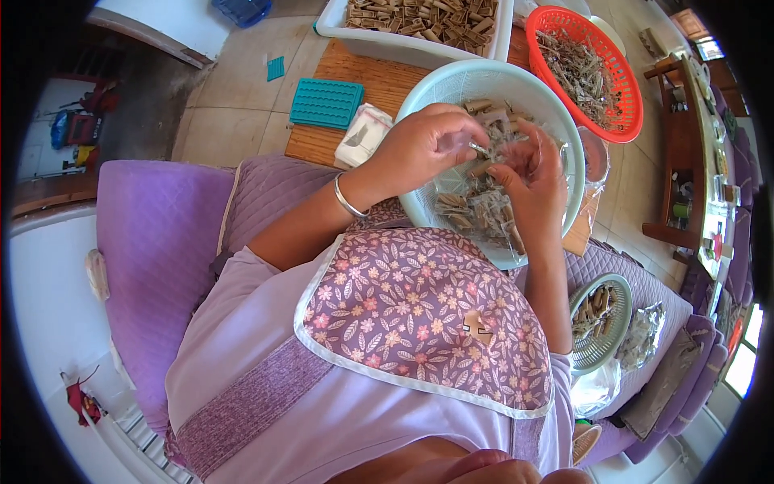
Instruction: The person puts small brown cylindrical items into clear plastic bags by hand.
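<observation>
Both my hands are over a light blue basin (418, 89) on a wooden table. My left hand (423, 145), with a silver bangle at the wrist, has its thumb and fingertips pinched together at something small and shiny. My right hand (536, 181) faces it, fingers curled in, thumb near a small tan piece. What the right fingers grip, if anything, is blurred and hidden. Inside the basin lie small tan tube-like pieces (459, 216) and crinkled clear plastic packets (490, 211) with tan pieces in them.
A white bin (403, 50) of tan pieces stands behind the basin. At right is a red basket (634, 113) of small clear-wrapped items. Teal ridged trays (324, 103) and a white packet (364, 135) lie left. A smaller green basket (621, 310) sits beside my right arm.
</observation>
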Motion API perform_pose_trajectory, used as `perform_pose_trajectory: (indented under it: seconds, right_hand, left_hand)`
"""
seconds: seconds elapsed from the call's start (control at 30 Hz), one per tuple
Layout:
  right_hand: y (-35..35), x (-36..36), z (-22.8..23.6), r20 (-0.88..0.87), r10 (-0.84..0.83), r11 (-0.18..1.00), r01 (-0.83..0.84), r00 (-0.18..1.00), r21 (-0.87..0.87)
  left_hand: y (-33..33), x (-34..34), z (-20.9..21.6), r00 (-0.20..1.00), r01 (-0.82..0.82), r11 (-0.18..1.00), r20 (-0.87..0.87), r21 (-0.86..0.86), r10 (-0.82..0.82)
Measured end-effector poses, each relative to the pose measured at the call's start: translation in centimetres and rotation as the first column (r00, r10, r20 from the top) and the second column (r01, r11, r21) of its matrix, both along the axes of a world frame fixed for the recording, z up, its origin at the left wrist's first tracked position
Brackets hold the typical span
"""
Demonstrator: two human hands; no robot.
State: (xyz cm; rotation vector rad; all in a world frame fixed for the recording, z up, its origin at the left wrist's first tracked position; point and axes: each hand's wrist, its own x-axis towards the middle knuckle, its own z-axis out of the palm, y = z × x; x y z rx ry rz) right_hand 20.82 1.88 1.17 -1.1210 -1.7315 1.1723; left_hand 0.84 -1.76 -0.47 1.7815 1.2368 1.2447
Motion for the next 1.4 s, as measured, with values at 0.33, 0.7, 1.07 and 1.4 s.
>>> perform_pose_trajectory:
  seconds: [0.33,0.7,1.07,1.4]
  right_hand:
    - [2.7,-1.3,1.2,-0.024,0.145,0.989,-0.144,0.989,0.04]
    - [5.1,-0.3,-4.3,0.88,0.198,0.681,-0.706,0.432,0.193]
    - [6.5,1.4,-2.3,0.166,0.22,0.974,-0.227,0.961,0.02]
    - [2.9,1.5,-0.7,-0.631,0.076,0.939,-0.268,0.772,-0.214]
  left_hand:
    - [0.1,-0.9,0.2,0.853,0.128,0.963,0.521,-0.236,0.015]
    - [-0.1,-2.3,-0.1,0.834,-0.008,0.939,0.515,-0.344,0.195]
    - [-0.1,0.0,-1.8,0.788,-0.036,0.934,0.565,-0.355,0.244]
    - [0.8,3.5,-0.9,0.725,0.13,0.907,0.662,-0.402,0.19]
